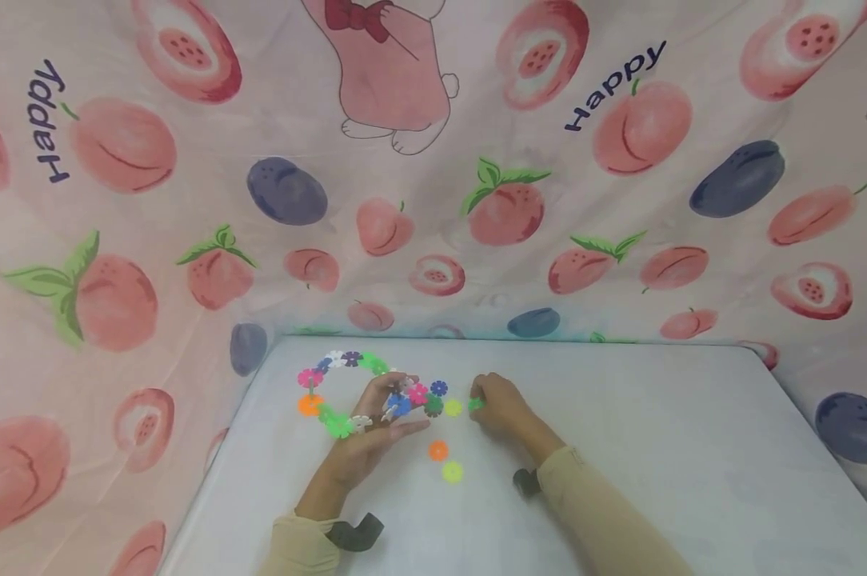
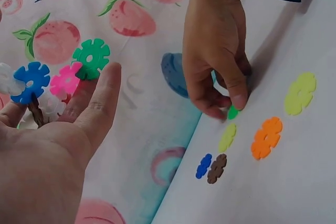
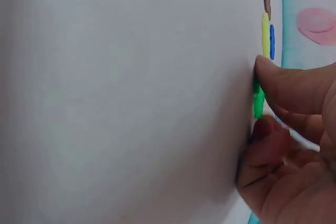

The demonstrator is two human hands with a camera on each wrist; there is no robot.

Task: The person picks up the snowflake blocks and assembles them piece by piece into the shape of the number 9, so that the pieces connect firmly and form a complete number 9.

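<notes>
My left hand [image 1: 373,445] holds a looped chain of interlocking plastic snowflake discs [image 1: 310,406], raised over the left side of the table. The discs are pink, blue, white, green, orange and other colours. At the chain's end, a dark green disc [image 2: 98,66] joins a pink one beside an outstretched finger in the left wrist view. My right hand [image 1: 504,406] is down at the tabletop, thumb and fingertips pinching a bright green disc [image 3: 259,105]. Its fingers partly cover that disc. Just beside it lies a loose yellow disc [image 2: 227,137].
Loose blue [image 2: 203,166] and brown [image 2: 216,169] discs lie past the yellow one. Nearer the person are an orange disc [image 1: 438,451] and another yellow disc [image 1: 452,472]. The white table [image 1: 657,448] meets a fruit-printed cloth [image 1: 433,176] at its back edge.
</notes>
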